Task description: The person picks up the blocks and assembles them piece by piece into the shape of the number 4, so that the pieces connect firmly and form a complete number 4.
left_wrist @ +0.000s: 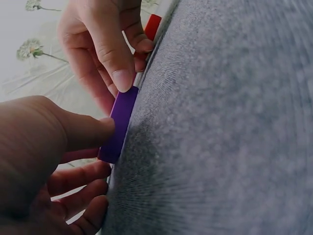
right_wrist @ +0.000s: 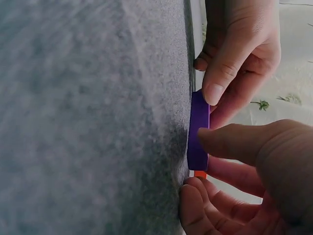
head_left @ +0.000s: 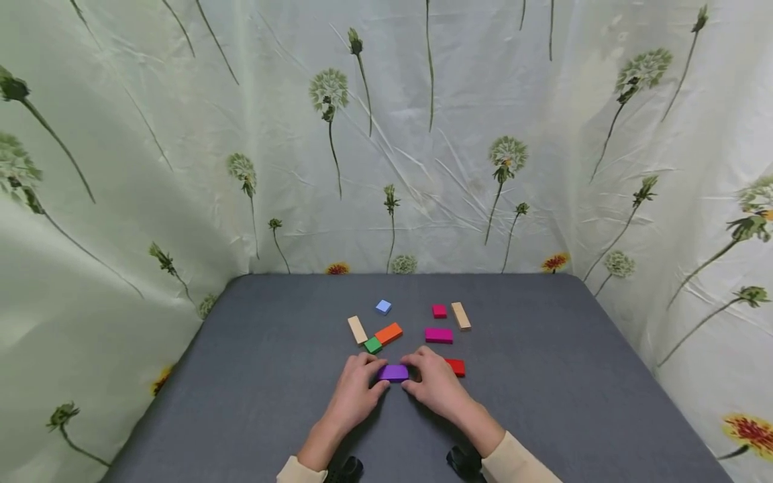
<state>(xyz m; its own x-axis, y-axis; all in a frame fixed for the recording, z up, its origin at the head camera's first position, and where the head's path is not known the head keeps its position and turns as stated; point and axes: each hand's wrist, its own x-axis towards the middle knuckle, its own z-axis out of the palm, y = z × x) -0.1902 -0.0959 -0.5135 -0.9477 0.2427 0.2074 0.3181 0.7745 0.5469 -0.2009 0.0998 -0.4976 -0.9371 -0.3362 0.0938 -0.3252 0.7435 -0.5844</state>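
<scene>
A purple rectangular block (head_left: pixel 394 373) lies on the grey tabletop between both hands, its long side running left to right. My left hand (head_left: pixel 353 394) pinches its left end between thumb and forefinger. From the other side my right hand (head_left: pixel 439 386) grips the right end the same way. In the left wrist view, the left thumb presses the near face of the purple block (left_wrist: pixel 120 128). The right wrist view has the right thumb on that face of the block (right_wrist: pixel 198 139), with the other fingers partly hidden behind.
Beyond the left hand lie a green block (head_left: pixel 373 345), an orange block (head_left: pixel 388 334), a natural wood block (head_left: pixel 357 330) and a small blue block (head_left: pixel 383 307). A red block (head_left: pixel 455 367), partly covered by the right hand, sits near magenta (head_left: pixel 439 335), crimson (head_left: pixel 439 311) and wood (head_left: pixel 461 316) blocks.
</scene>
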